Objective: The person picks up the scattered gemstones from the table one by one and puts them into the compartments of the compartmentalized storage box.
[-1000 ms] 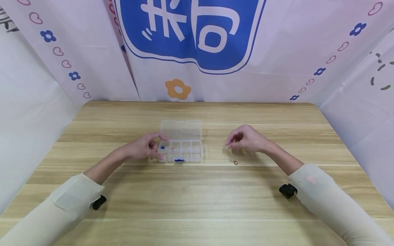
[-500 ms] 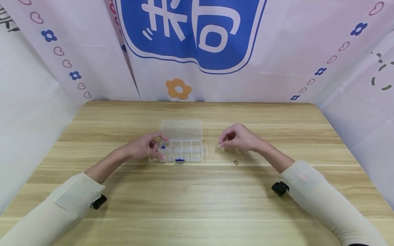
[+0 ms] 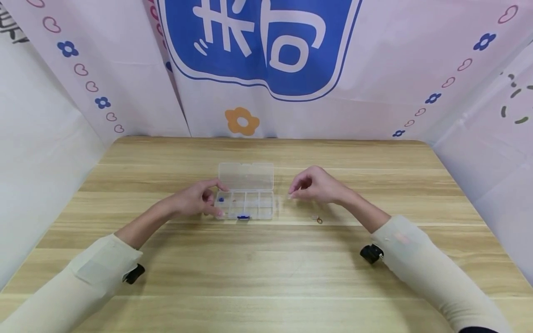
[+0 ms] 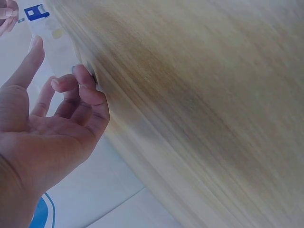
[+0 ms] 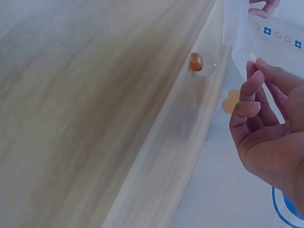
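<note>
A clear plastic compartment box (image 3: 265, 204) lies on the table with its lid (image 3: 245, 176) folded back. My left hand (image 3: 192, 198) grips the box's left end, thumb at the front edge and index finger at the back. A small blue piece (image 3: 221, 200) sits in the back left compartment, and a blue latch (image 3: 243, 217) is on the front edge. Right of the box, my right hand (image 3: 313, 185) pinches a tiny clear piece (image 5: 252, 57) between thumb and index finger; its kind is too small to tell. An orange bead-like piece (image 5: 195, 62) lies beside a clear round one (image 5: 210, 66).
The wooden table (image 3: 266, 268) reaches back to a printed cloth (image 3: 366, 111) that hangs behind it. Black wrist devices show under both sleeves, one near the right forearm (image 3: 372, 254).
My right hand has moved left toward the box, still pinching the tiny clear piece. The left hand and box have stayed in place, and so have the loose pieces on the table.
</note>
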{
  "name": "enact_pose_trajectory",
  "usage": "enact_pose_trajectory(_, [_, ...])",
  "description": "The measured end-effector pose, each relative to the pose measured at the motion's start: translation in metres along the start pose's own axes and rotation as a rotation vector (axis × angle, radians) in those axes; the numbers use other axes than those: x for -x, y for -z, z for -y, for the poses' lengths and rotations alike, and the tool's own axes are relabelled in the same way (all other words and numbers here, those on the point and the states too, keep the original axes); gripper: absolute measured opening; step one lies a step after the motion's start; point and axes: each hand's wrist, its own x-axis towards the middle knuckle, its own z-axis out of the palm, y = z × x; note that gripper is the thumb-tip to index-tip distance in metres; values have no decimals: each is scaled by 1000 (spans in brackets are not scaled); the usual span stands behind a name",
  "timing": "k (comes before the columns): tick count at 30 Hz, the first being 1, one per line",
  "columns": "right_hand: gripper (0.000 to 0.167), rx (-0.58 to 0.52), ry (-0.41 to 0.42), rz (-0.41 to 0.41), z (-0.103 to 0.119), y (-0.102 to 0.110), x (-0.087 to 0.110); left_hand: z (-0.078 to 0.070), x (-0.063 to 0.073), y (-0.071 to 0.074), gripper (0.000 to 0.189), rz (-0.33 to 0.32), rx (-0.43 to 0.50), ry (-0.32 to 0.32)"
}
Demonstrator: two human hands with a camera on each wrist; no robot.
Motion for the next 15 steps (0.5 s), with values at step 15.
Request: enact_pose_trajectory(15, [4,-11,18,27,11,-9,-13,1,0,0,61,-3,2,-2])
